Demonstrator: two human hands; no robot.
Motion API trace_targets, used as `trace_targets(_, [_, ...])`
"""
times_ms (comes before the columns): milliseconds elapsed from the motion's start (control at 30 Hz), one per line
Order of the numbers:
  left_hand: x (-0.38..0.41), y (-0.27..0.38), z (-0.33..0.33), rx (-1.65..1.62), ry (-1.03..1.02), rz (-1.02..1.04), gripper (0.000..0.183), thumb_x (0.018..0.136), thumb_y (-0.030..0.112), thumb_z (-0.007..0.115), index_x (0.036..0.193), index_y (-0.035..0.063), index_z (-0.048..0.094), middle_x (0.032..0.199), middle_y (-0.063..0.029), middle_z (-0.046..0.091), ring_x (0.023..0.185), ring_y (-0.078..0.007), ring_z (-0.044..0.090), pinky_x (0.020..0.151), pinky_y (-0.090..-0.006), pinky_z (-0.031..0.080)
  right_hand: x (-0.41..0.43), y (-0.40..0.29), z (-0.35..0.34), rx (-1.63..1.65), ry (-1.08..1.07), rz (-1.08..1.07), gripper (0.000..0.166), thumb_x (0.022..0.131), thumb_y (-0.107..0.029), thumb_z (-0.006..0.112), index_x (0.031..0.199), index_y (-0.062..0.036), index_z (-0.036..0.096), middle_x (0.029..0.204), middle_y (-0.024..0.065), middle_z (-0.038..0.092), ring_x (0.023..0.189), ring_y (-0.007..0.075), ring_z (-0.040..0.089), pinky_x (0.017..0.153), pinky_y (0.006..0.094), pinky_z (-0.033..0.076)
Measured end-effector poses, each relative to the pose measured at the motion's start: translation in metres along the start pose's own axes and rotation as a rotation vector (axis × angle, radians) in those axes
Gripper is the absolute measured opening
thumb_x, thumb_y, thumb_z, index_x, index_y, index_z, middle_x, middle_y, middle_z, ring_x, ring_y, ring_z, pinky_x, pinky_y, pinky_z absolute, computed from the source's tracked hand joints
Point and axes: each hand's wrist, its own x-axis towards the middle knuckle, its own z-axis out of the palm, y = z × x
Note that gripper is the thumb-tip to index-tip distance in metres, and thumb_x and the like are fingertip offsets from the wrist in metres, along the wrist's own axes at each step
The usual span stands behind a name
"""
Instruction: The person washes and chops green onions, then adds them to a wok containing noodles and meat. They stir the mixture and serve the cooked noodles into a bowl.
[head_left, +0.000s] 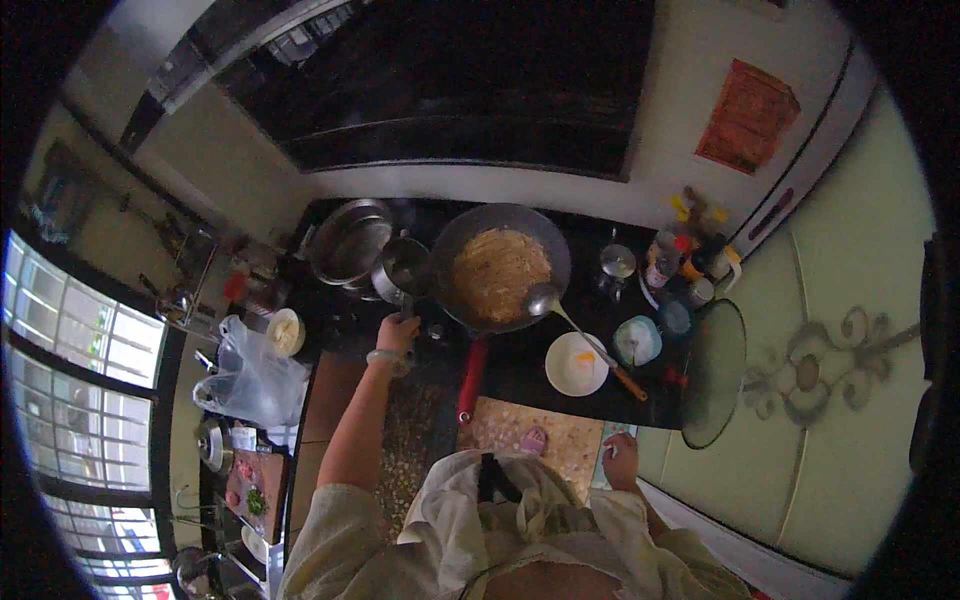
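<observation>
My left hand (397, 335) grips the handle of a small metal saucepan (403, 270), which is between a large steel pot (351, 244) and a wok. The wok (551, 232) holds a flat mass of noodles (501, 274), and its red handle (471, 382) points towards me. A metal ladle (544, 300) with a wooden handle end leans from the wok's rim across a white bowl (576, 365) with orange and white residue inside. Near my right side, away from the cookware, hangs my right hand (621, 459), its fingers partly curled; whether it holds anything is unclear.
Right of the wok stand a small glass jar (617, 261), a bowl of white granules (637, 341), several condiment bottles (664, 259) and a glass lid (716, 375). At left are a plastic bag (259, 375) and a cutting board (266, 469) with food on it.
</observation>
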Motion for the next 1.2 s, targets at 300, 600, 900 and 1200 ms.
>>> trace_targets(300, [-0.054, -0.011, -0.029, -0.431, -0.034, -0.139, 0.028, 0.084, 0.036, 0.066, 0.083, 0.0084, 0.062, 0.075, 0.0019, 0.056, 0.069, -0.0106, 0.050, 0.066, -0.0260, 0.041, -0.005, -0.021, 0.028, 0.153, -0.258, -0.114, 0.010, 0.074, 0.000, 0.062, 0.083, -0.0028, 0.058, 0.081, 0.0119, 0.060, 0.072, 0.0240, 0.059, 0.066, 0.0358, 0.048])
trace_targets(600, [-0.175, -0.090, -0.165, -0.484, 0.161, -0.116, 0.026, 0.088, 0.032, 0.064, 0.088, 0.0081, 0.055, 0.072, 0.0034, 0.053, 0.067, -0.0066, 0.049, 0.059, -0.0237, 0.041, -0.003, -0.056, 0.089, 0.089, -0.549, -0.033, 0.007, 0.080, -0.012, 0.058, 0.079, -0.0050, 0.059, 0.080, 0.0112, 0.061, 0.070, 0.0236, 0.059, 0.062, 0.0365, 0.048])
trace_targets(900, [-0.283, -0.239, -0.388, -0.428, 0.686, -0.176, 0.023, 0.090, 0.029, 0.063, 0.083, 0.0089, 0.054, 0.069, 0.0038, 0.051, 0.062, -0.0057, 0.046, 0.057, -0.0228, 0.038, 0.014, -0.191, 0.175, -0.154, -0.600, -0.121, 0.013, 0.079, -0.017, 0.057, 0.077, -0.0046, 0.060, 0.079, 0.0141, 0.061, 0.071, 0.0284, 0.059, 0.064, 0.0411, 0.048])
trace_targets(1200, [-0.339, -0.441, -0.619, -0.376, 0.939, -0.443, 0.028, 0.088, 0.031, 0.063, 0.076, 0.0057, 0.060, 0.064, 0.0011, 0.055, 0.054, -0.0093, 0.048, 0.052, -0.0265, 0.038, -0.025, -0.285, 0.206, -0.430, -0.694, 0.001, 0.019, 0.079, -0.021, 0.055, 0.075, -0.0041, 0.062, 0.078, 0.0170, 0.062, 0.072, 0.0333, 0.060, 0.066, 0.0458, 0.048])
